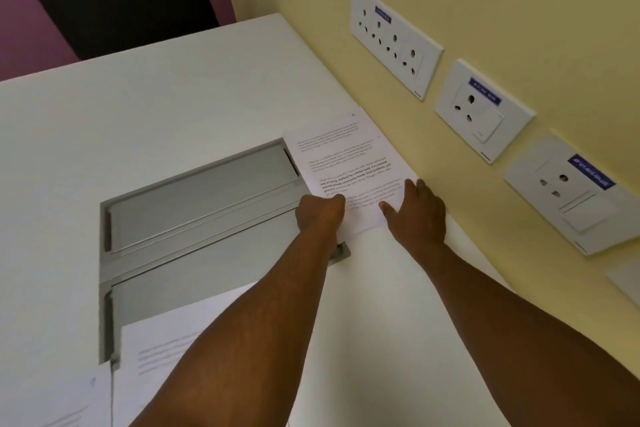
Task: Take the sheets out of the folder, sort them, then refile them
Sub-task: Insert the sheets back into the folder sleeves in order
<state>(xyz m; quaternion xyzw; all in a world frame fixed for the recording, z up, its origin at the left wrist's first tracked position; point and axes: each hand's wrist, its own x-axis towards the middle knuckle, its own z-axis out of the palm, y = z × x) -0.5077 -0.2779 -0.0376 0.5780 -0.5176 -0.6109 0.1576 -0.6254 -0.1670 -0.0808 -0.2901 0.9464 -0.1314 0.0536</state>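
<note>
A printed sheet (349, 163) lies on the white desk (173, 97) close to the yellow wall. My left hand (320, 213) sits at the sheet's near left edge with its fingers curled under, gripping that edge. My right hand (417, 210) rests flat on the sheet's near right corner, thumb stretched out over the paper. Another printed sheet (180, 347) lies near me under my left forearm, and a further sheet (65, 406) shows at the bottom left. No folder is in view.
A grey metal cable hatch (194, 204) is set into the desk left of the sheet. Three white socket plates (394, 40) (483, 109) (568, 191) are on the wall to the right. The desk's far edge meets a dark and pink background.
</note>
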